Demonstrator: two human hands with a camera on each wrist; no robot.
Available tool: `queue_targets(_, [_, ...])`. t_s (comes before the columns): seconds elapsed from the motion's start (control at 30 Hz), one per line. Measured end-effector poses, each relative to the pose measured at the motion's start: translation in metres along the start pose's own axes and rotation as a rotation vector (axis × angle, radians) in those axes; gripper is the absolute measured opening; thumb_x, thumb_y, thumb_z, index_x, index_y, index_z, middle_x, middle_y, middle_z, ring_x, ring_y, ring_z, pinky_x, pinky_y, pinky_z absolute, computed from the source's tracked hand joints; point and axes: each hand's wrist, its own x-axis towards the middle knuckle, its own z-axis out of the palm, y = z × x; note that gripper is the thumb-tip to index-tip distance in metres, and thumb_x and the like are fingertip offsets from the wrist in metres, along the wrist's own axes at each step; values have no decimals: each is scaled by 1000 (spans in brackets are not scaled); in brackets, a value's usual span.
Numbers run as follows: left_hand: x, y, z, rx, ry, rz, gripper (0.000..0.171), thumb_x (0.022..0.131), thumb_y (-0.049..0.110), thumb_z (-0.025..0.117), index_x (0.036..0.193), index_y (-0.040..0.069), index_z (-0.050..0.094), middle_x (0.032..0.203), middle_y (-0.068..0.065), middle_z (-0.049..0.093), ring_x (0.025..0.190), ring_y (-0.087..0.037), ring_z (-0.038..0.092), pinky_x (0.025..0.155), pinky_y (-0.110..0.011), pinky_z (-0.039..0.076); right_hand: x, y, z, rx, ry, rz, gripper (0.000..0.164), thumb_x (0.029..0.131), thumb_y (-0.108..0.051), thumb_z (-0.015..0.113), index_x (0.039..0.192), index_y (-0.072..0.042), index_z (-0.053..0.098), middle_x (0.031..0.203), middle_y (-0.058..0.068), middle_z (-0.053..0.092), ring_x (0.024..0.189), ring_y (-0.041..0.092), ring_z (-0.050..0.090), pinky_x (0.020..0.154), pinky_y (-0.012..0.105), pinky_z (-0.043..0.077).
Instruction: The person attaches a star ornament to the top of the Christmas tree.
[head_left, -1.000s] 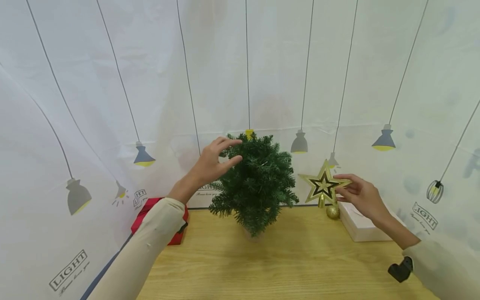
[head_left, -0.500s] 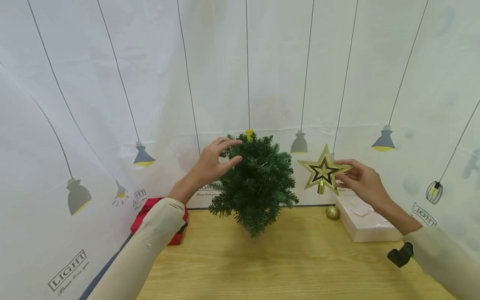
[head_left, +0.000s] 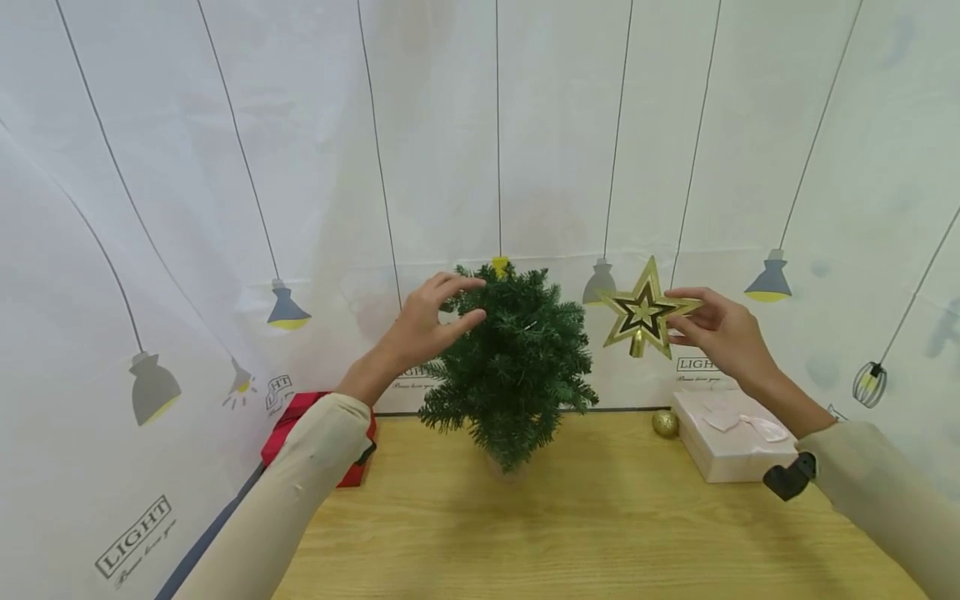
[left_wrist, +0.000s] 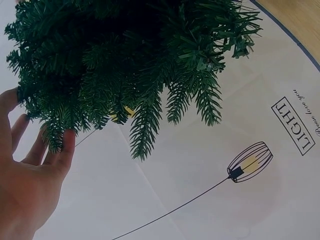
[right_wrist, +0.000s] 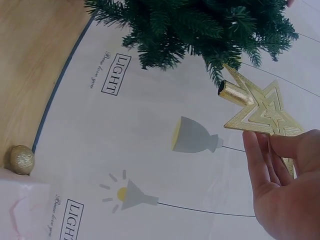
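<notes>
Pinching a gold star tree topper [head_left: 642, 312] by one point, between thumb and fingers of the right grip [head_left: 720, 333]. Holding it just left of that grip, raised off the wooden surface [head_left: 600, 525], with its hollow socket downward and, in the head view, a gap between it and the artificial Christmas tree [head_left: 517, 358]. Keeping the left grip [head_left: 431, 323] unclosed at the tree's upper left side, with thumb and fingers parted and fingertips at the needles; cannot tell the firmness of that contact. Showing, between and below the two grips, a pale pot [head_left: 506, 471] mostly covered by branches. Showing, below and slightly left of the right grip, a gold glitter bauble [head_left: 664, 423], and directly below it a pale pink gift box [head_left: 723, 454] with a bow. Showing, below and left of the left grip, a red box [head_left: 287, 422], partly behind the cream sleeve [head_left: 300, 492].
</notes>
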Motion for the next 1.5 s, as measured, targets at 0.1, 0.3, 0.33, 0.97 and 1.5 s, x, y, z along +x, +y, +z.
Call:
queue_targets(0.1, [0,0,0,4,1,3,46,100,23,73,142,7,61,135,-12,60,128,-29,56,107,-51,47,6,-6,1,-9,12,0,39,101,-4,68,139,-1,61,104,15,77,84,0,74,73,24,61])
queue_targets(0.3, [0,0,0,1,-3,-3,46,100,22,73,142,7,61,135,-11,60,128,-29,56,108,-50,47,19,-17,2,15,10,-26,41,101,-3,67,141,0,59,104,12,76,85,1,74,73,23,61])
queue_targets(0.33, [0,0,0,1,-3,-3,46,100,22,73,142,7,61,135,-11,60,128,-29,56,108,-50,46,20,-19,2,19,7,-35,42,101,-2,67,142,1,58,104,13,75,85,1,74,73,24,61])
queue_targets(0.97, [0,3,-1,-3,-15,-32,47,101,24,72,143,9,60,137,-11,59,128,-30,56,107,-51,47,48,-51,9,87,38,-51,38,102,-3,65,139,-4,62,108,14,73,90,3,73,78,27,62])
queue_targets(1.5, [0,-1,0,-3,-20,-36,48,101,26,72,144,10,60,140,-10,58,132,-29,54,109,-51,46,71,-72,22,102,40,-98,35,104,-1,60,139,-4,61,115,23,70,95,5,72,82,25,61])
